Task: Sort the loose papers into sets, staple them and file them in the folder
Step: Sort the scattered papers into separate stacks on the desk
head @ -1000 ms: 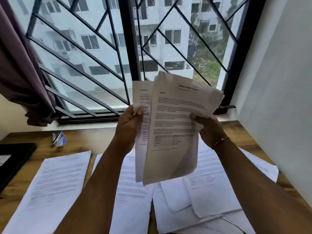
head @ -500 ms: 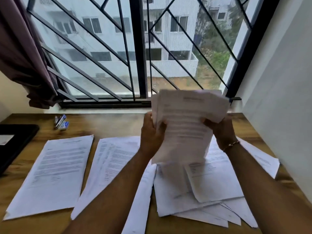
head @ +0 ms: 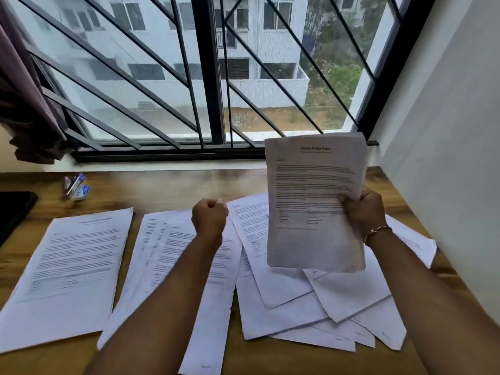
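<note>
Sorting is judged to be the step in hand; no stapling or filing is seen to be begun.

- Held sheaf: several printed sheets squared together, raised upright right of centre, above the loose heap and clear of the table. It is gripped at its right edge by the right hand, with the thumb across the front page and the fingers behind.
- Left hand: centre of frame, curled into a fist above the middle pile. Nothing is seen within it.
- Loose heap: lower right, sheets fanned and overlapping at odd angles, judged unsorted.
- Middle pile: lower centre, partly hidden by the left forearm, edges uneven.
- Left pile: lower left, squared, laid apart from the middle pile.
- Stapler: upper left of the table, well apart from every pile, untouched.
- Dark flat object: left edge of frame. It may be the folder, but that cannot be told.

Next move, as judged: the sheaf's heading is to be matched against the piles, and the sheaf laid on the fitting one or set down as a new set. The fist must be opened for squaring. The stapler is to be fetched only afterwards.
</note>
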